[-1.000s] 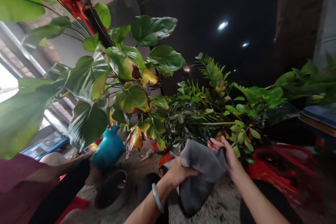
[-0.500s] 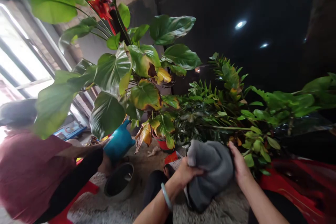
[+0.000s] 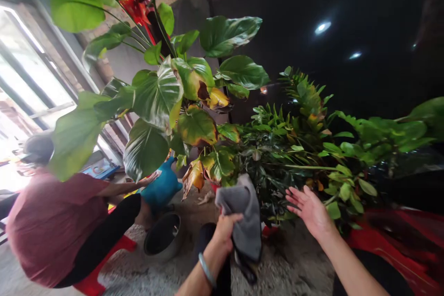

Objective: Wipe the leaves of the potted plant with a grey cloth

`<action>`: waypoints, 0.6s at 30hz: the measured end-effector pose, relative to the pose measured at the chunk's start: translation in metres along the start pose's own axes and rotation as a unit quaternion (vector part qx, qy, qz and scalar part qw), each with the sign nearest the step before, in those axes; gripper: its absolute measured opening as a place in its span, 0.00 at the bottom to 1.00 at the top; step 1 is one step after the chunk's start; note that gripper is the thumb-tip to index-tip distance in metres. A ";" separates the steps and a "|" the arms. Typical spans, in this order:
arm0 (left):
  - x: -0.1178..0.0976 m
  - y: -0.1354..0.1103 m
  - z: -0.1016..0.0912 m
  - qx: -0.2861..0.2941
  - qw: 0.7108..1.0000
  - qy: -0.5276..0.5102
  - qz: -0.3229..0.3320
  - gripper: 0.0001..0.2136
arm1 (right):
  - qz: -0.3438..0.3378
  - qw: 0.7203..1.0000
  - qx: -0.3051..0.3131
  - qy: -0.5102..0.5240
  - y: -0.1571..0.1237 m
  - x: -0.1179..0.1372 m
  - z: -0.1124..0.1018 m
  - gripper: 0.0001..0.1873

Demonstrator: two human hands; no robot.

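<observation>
My left hand [image 3: 224, 230], with a pale bangle on the wrist, grips a grey cloth [image 3: 243, 215] that hangs down in front of me. My right hand [image 3: 310, 209] is open, fingers spread, palm up, just to the right of the cloth and close to the small-leaved plant [image 3: 301, 148]. A large-leaved plant [image 3: 163, 97] with yellowing, browning leaves rises at the centre left.
A person in a maroon top [image 3: 52, 222] squats at the left on a red stool, one hand reaching to a teal watering can [image 3: 163, 187]. A dark round bowl [image 3: 162, 240] sits on the gravelly floor. Something red [image 3: 391, 245] lies at the right.
My right hand has let go of the cloth and opened. My left hand has drawn the cloth leftward, and it now hangs from that hand alone.
</observation>
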State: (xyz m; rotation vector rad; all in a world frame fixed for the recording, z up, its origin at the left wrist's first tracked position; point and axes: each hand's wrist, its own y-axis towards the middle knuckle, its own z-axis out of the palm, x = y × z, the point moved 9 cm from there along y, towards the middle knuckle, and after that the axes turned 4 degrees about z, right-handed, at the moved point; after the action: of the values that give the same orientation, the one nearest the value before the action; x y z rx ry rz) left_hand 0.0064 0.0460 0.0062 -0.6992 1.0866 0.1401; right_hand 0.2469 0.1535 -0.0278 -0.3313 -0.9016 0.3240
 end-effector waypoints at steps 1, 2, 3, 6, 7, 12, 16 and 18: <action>0.017 -0.008 -0.005 0.016 0.999 -0.003 -0.030 0.15 | 0.000 1.000 -0.003 -0.001 -0.001 0.000 0.000 0.16; 0.026 -0.015 -0.009 0.024 0.998 -0.010 -0.057 0.15 | -0.002 1.000 -0.006 0.001 -0.001 0.001 0.000 0.15; 0.025 -0.021 -0.013 0.023 0.997 -0.018 -0.070 0.15 | -0.005 1.000 -0.009 0.005 -0.002 0.003 0.000 0.14; -0.031 -0.022 -0.016 -0.021 0.998 -0.061 -0.008 0.13 | -0.011 1.000 -0.009 0.019 -0.005 0.006 0.000 0.11; -0.062 -0.018 -0.013 -0.032 0.994 -0.090 0.058 0.13 | -0.013 1.000 -0.007 0.021 -0.006 0.007 0.001 0.11; -0.110 0.005 0.007 -0.044 0.974 -0.129 0.182 0.16 | -0.019 0.999 -0.019 0.025 -0.008 0.009 0.002 0.10; -0.001 0.008 -0.010 -0.063 0.998 -0.025 -0.009 0.13 | 0.001 1.000 -0.016 0.005 -0.007 0.004 0.002 0.10; 0.034 0.002 -0.019 -0.022 0.997 -0.024 -0.069 0.14 | 0.000 1.000 -0.009 0.009 -0.005 0.004 0.000 0.09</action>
State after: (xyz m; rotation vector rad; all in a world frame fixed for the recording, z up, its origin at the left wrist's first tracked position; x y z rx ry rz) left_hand 0.0078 0.0285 -0.0287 -0.8042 0.9886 0.0622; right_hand 0.2498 0.1502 -0.0227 -0.3508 -0.8869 0.3117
